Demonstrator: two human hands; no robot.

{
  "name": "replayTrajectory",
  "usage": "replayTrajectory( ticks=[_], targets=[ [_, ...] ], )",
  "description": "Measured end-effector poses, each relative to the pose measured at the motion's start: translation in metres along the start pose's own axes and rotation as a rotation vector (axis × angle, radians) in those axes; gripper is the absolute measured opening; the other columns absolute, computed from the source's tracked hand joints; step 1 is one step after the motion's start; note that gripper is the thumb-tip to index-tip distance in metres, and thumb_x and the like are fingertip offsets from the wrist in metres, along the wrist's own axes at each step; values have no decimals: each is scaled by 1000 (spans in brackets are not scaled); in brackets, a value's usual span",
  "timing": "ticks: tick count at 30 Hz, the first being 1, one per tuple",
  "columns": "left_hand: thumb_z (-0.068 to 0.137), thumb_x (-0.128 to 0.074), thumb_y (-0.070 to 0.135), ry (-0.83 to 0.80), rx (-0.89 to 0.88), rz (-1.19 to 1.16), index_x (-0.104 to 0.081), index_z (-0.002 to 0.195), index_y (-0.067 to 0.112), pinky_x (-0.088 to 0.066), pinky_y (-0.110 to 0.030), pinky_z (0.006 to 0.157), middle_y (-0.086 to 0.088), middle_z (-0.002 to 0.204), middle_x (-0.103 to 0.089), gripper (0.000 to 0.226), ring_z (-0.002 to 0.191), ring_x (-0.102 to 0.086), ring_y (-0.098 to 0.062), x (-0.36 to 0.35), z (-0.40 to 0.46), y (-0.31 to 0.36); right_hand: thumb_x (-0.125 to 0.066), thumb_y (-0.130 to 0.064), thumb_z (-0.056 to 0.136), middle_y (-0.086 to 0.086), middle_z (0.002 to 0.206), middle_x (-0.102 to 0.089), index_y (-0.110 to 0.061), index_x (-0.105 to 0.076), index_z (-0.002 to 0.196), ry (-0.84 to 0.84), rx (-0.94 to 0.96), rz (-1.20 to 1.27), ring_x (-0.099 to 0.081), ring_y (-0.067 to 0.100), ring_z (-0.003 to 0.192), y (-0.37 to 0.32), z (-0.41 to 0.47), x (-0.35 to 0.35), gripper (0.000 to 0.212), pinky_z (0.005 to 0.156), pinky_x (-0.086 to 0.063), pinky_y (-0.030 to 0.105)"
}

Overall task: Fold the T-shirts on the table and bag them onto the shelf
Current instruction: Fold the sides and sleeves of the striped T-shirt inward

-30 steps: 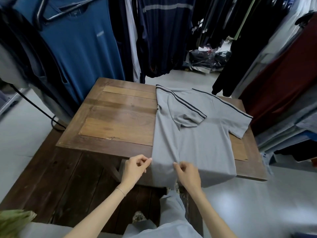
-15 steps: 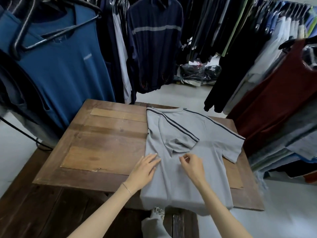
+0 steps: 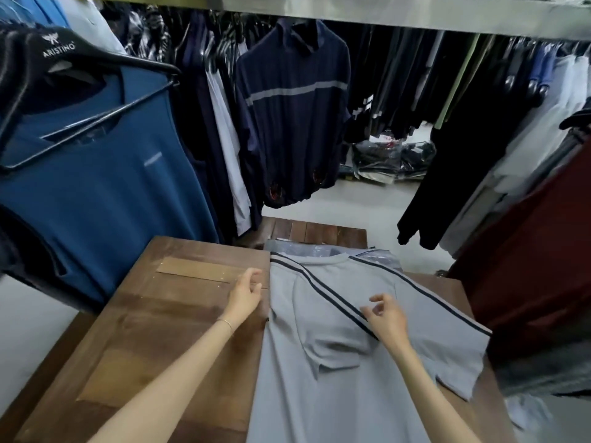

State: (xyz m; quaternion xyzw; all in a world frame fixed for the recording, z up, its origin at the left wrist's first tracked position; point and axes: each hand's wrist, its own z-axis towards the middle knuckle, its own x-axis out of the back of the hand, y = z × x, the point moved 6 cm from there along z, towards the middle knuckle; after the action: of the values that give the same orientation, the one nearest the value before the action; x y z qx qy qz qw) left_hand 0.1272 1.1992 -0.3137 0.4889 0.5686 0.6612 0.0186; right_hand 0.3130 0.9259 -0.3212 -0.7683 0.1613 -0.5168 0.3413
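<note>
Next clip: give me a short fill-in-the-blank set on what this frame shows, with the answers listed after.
1. The grey T-shirt lies on a table made of ____.
2. Of the T-shirt's two sleeves, the ____ one is already folded in over the body.
3. The left hand is at the T-shirt's ____ edge.
4. The stripes running along the T-shirt's shoulders are ____ in colour.

Missing words: wood; left; left; dark

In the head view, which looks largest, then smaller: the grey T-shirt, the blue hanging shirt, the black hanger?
1. Blue hanging shirt and grey T-shirt: alike, and their nearness differs, so unranked.
2. Black hanger.
</note>
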Motion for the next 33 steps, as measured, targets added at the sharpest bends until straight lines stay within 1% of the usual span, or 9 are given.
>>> replayTrajectory(
  ticks=[5,8,10,13,18,23,26,30,33],
  targets=[
    [92,-46,-3,-60,180,-181,-44,136,4,-45,-22,71,-26,127,-55,44,110,-57,-34,-14,39,3,-81,-40,71,-7,61,-56,-16,-61,71,-199,-39,-118,-54,12,62,6,11,-18,31,56,-37,21],
    [91,-53,-3,-98,133,-232,-41,137,5,-46,-25,80,-22,110,-59,48,81,-55,-16,-19,55,14,-77,-35,76,-5,58,-52,-18,-52,64,-230,41,-169,-49,14,58,4,13,-22,33,50,-31,17],
    [89,-57,-3,-136,96,-203,-48,128,8,-44,-30,88,-10,96,-57,41,75,-48,-10,-23,66,19,-73,-31,82,-2,61,-50,-11,-52,70,-218,96,-122,-46,18,61,2,14,-20,31,52,-31,19],
    [85,-64,0,-209,3,-99,-57,99,8,-38,-11,63,7,72,-46,17,65,-41,-6,-27,79,31,-69,-25,86,-1,60,-46,-9,-49,72,-216,116,-28,-41,16,58,0,11,-17,29,55,-33,22],
    [80,-73,9,-277,-164,4,-54,77,15,-38,-8,59,5,77,-58,21,64,-47,-5,-23,107,49,-64,-17,90,-5,57,-36,-12,-43,71,-176,83,72,-33,8,54,0,16,-11,29,55,-30,21],
    [81,-73,15,-285,-160,33,-45,74,14,-34,-12,54,6,65,-48,29,59,-40,-6,-28,120,45,-71,-15,85,-5,53,-34,-17,-41,65,-77,3,22,-33,7,48,9,27,-12,35,53,-29,23],
    [84,-71,20,-221,-109,35,-45,80,12,-31,-17,53,5,66,-47,28,59,-39,-7,-37,120,35,-75,-20,81,-1,54,-44,-16,-45,66,-43,-61,30,-40,18,54,16,26,-16,33,53,-30,22],
    [85,-70,24,-137,-122,13,-52,93,11,-36,-21,66,3,80,-49,24,67,-43,-6,-40,119,34,-79,-29,77,2,76,-67,-7,-64,77,31,-235,255,-62,18,74,22,9,-6,27,54,-39,13],
    [82,-72,32,-99,-188,86,-60,106,18,-39,-27,88,1,103,-48,31,94,-45,-11,-36,119,36,-77,-33,78,1,67,-65,-10,-70,79,-118,-422,561,-61,15,62,15,-17,-9,25,50,-46,20]
  ],
)
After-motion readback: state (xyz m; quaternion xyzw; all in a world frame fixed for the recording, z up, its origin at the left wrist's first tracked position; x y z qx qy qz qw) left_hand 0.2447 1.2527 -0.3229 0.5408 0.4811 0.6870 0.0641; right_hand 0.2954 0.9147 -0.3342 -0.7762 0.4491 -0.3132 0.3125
